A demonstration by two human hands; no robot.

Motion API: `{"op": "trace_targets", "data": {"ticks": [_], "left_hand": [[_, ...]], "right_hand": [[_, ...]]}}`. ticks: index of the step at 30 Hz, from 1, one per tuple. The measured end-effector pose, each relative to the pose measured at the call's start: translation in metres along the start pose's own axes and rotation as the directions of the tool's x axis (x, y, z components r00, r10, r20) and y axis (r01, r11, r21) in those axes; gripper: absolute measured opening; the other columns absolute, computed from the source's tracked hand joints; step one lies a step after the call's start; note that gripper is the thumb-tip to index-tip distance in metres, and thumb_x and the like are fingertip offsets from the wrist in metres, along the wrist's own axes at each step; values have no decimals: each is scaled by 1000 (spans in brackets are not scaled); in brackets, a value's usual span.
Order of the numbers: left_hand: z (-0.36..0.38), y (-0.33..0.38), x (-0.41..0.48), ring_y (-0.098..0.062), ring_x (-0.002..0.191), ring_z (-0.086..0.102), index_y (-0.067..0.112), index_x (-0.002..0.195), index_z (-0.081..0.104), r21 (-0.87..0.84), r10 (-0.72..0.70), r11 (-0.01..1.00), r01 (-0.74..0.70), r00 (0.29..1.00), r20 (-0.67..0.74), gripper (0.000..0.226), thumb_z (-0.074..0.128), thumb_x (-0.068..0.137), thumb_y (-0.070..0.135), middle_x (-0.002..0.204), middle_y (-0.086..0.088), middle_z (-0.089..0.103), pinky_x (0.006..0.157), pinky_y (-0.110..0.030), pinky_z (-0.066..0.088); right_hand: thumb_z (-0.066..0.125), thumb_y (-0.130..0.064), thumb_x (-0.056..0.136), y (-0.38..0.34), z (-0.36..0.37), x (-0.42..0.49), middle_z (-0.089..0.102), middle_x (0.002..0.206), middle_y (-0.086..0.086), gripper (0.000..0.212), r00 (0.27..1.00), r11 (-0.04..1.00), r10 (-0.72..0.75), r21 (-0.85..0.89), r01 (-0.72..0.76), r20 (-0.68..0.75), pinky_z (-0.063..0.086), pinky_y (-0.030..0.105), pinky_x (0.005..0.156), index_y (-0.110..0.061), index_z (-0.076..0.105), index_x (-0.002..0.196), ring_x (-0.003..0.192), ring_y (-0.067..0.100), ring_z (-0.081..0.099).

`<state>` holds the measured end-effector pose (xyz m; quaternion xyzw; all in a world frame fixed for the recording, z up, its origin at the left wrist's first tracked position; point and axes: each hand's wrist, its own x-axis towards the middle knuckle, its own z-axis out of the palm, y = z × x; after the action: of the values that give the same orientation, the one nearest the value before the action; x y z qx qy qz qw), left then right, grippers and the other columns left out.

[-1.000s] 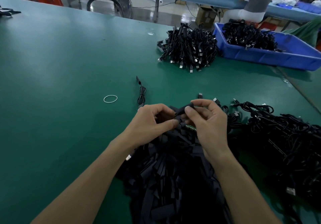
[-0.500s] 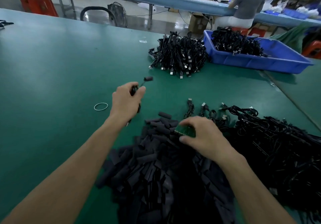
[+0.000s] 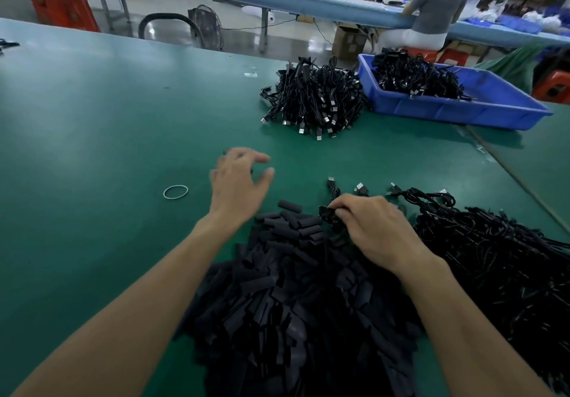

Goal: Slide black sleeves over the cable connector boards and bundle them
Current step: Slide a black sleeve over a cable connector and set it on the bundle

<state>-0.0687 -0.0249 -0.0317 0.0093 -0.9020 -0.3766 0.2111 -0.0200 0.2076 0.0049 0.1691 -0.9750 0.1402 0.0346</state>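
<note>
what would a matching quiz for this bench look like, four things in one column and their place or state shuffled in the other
Things
1. rubber band
2. blue bin
3. left hand
4. right hand

Place or state
a. far right of the table, holding black cables
b. pinching a black piece at the top of the sleeve pile
c. lying alone on the green table
d. open, fingers spread

Pairs: 1-c, 2-a, 3-d, 4-b

Left hand (image 3: 240,180) has opened, fingers spread; right hand (image 3: 370,227) now pinches a black piece (image 3: 326,213) at the sleeve pile's (image 3: 293,288) twelve o'clock edge.
</note>
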Motion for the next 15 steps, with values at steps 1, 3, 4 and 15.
{"op": "trace_targets", "data": {"ticks": [1, 3, 4, 15], "left_hand": [[2, 8, -7, -17, 105, 58, 22, 110, 72, -124, 81, 989, -75, 996, 43, 19, 70, 92, 28, 112, 3, 66, 96, -35, 45], [8, 22, -21, -5, 87, 63, 26, 97, 70, -335, 171, 938, -92, 962, 215, 8, 73, 91, 28, 93, 14, 69, 80, -19, 49], [13, 28, -25, -1, 82, 64, 27, 95, 69, -411, 194, 910, -58, 934, 300, 8, 74, 90, 27, 90, 14, 70, 76, -14, 48], [43, 39, -28, -4, 55, 42, 20, 77, 64, -594, 88, 756, 275, 857, 508, 17, 74, 91, 18, 59, 14, 54, 55, -16, 37]], "right_hand": [[46, -25, 104, 2, -1, 2, 72, 103, -5, 25, 1000, 1000, 8, 17, -8, -18, 50, 36, 79, -24, 65, 121, 93, 19, 67], [50, -24, 103, 7, -3, 7, 74, 103, -4, 23, 999, 998, 16, 69, -13, -45, 49, 37, 82, -23, 68, 117, 97, 21, 66], [52, -23, 102, 9, -4, 10, 74, 103, -3, 21, 998, 995, 21, 100, -15, -55, 50, 39, 84, -22, 69, 115, 98, 22, 66], [72, -26, 90, 25, -5, 18, 71, 86, -12, 8, 999, 912, 15, 409, -1, -31, 51, 20, 75, -31, 67, 92, 82, 0, 66]]}}
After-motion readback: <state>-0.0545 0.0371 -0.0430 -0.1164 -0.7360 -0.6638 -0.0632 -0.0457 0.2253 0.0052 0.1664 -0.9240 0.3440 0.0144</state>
